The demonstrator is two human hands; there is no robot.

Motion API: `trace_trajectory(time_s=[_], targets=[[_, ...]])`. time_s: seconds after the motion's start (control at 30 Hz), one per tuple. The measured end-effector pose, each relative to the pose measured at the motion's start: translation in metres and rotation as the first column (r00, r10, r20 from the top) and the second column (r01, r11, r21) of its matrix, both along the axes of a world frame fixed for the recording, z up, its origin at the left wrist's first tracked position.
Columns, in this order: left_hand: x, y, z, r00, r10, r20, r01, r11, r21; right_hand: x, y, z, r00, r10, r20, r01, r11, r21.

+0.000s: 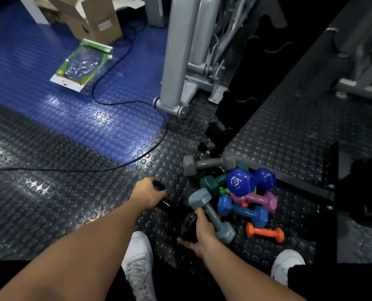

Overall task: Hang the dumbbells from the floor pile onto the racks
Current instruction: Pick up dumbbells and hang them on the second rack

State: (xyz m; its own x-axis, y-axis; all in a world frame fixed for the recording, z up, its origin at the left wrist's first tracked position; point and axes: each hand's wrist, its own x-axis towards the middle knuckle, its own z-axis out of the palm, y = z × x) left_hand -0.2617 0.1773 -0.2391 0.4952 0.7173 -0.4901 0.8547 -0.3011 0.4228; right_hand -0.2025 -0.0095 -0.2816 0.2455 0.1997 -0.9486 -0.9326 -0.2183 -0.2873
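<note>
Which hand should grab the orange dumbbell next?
Right, probably. The right hand sits beside the pile, close to the orange dumbbell; the left hand is farther off, closed on a black dumbbell.

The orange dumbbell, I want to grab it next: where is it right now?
In the head view, the orange dumbbell lies on the dark studded floor at the pile's near right edge, just below the blue dumbbell, right of the right hand.
</note>
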Motion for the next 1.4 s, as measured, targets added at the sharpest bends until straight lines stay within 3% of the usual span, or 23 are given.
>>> trace_trajectory(time_s=[0.23,0.43,0.77,0.93,1.13,1.4], targets=[[-0.006,-0.016,0.014,0.994,0.055,0.094,-0.058,0.998,0.026,0.020,-0.019,0.024,0.981,0.182,0.064,-0.183,0.983,0.018],[-0.019,-0.005,0.053,0.939,0.229,0.255,-0.255,0.964,0.074,0.053,0.010,0.074,0.898,0.339,0.282,-0.369,0.928,0.059],[0.014,0.023,0.101,0.877,0.172,0.449,-0.270,0.949,0.165,0.079,0.039,0.121,0.871,0.237,0.431,-0.305,0.948,0.095],[0.051,0.050,0.121,0.891,0.039,0.453,-0.158,0.961,0.227,0.085,0.051,0.123,0.935,0.077,0.347,-0.158,0.964,0.212],[0.113,0.092,0.141,0.919,-0.158,0.361,0.015,0.930,0.368,0.104,0.082,0.118,0.974,-0.042,0.223,-0.052,0.916,0.398],[0.200,0.127,0.127,0.905,-0.355,0.234,0.249,0.888,0.386,0.127,0.107,0.093,0.981,-0.193,0.032,0.157,0.874,0.460]])
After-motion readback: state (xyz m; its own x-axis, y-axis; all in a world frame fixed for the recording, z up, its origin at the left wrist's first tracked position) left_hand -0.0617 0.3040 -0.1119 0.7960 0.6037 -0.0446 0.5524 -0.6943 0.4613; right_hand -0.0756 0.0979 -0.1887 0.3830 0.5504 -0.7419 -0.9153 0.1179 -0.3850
